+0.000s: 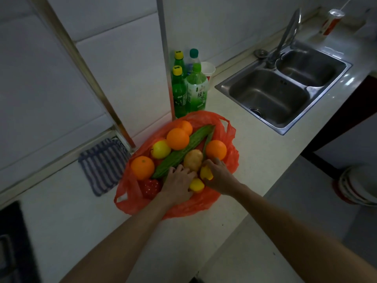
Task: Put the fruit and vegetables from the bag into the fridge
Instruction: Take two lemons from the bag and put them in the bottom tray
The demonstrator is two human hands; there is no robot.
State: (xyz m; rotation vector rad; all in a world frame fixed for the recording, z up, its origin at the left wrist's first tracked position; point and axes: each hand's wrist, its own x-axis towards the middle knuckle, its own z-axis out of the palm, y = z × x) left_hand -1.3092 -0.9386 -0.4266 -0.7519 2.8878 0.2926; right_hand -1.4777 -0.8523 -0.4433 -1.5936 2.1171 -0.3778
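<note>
Fruit and vegetables sit heaped in the open red bag (231,139) on the tabletop (255,160): oranges (177,138), a yellow apple (161,149), a long green gourd (184,149) and a potato (193,160). At the bag's near right side, the right grip (219,175) curls round a yellow lemon (205,173). The left grip (179,181) lies with bent fingers on the pile beside the potato; I cannot tell whether it holds anything. Green bottles (188,90) stand behind the bag.
</note>
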